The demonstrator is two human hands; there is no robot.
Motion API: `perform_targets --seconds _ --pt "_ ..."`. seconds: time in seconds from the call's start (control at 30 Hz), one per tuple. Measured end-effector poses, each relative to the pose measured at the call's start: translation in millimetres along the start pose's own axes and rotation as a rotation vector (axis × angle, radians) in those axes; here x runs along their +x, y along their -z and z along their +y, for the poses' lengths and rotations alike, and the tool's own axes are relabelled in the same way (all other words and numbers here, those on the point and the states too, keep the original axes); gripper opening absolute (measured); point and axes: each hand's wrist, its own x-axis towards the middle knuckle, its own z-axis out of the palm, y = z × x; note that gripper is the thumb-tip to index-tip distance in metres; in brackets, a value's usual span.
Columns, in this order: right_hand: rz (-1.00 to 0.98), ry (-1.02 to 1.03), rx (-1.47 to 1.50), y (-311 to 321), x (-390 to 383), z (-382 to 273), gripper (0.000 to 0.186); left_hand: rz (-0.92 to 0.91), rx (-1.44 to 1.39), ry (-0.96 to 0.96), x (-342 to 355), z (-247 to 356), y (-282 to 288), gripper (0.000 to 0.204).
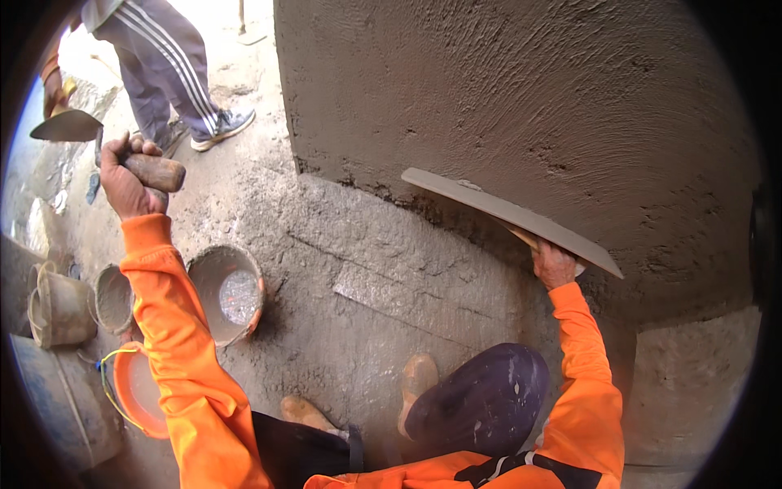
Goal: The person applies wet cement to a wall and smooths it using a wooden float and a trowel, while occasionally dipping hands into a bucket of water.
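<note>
Crouching in an orange jacket (199,383) and stained dark trousers (489,399), with one knee bent up toward the chest. Clasping, with the right hand (555,265) closed, the partly hidden wooden handle of a long, narrow float (509,210), and holding it aslant beside the lower part of a grey wall (521,90). Cannot tell from this angle whether touching the plaster along its full length. Raising the left hand (126,186) well out to the side, wrapped closed around the worn wooden grip of a trowel (67,126), with the metal blade pointing outward.

Resting tan boots (419,376) below on a wet, gritty floor (326,236). Standing to the left, near the outstretched arm: an orange bucket (122,395) with a yellow handle, a larger mud-caked bucket (208,273) with something pale and wet inside, two grey pails (69,308) just beside, and a bluish container (49,391).

Rising to the right of the floor, the same wall, marked with curved streaks. Standing beyond the trowel, a co-worker (159,57) in grey trousers with white side stripes, partly out of view.
</note>
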Motion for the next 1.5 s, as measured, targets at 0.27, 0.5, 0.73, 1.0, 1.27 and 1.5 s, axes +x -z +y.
perform_targets --seconds 0.27,0.5,0.73,1.0,1.27,1.5 --pt "0.373 -0.114 0.211 112 55 36 0.043 -0.11 -0.093 -0.176 -7 51 -23 0.01" --pt "0.291 -0.36 1.314 168 172 -51 0.026 -0.016 -0.172 -0.172 -20 73 -20 0.011" --pt "0.307 -0.4 1.71 128 226 -58 0.027 -0.027 -0.224 -0.156 -30 81 -25 0.011" --pt "0.387 -0.385 1.344 167 282 -55 0.033 -0.017 -0.276 -0.106 -15 65 -19 0.011" --pt "0.519 -0.318 1.342 323 396 0 0.036 -0.033 -0.247 -0.072 -12 37 -25 0.012" --pt "0.252 -0.296 1.297 131 303 -87 0.031 -0.043 -0.234 -0.059 -12 19 -30 0.012"
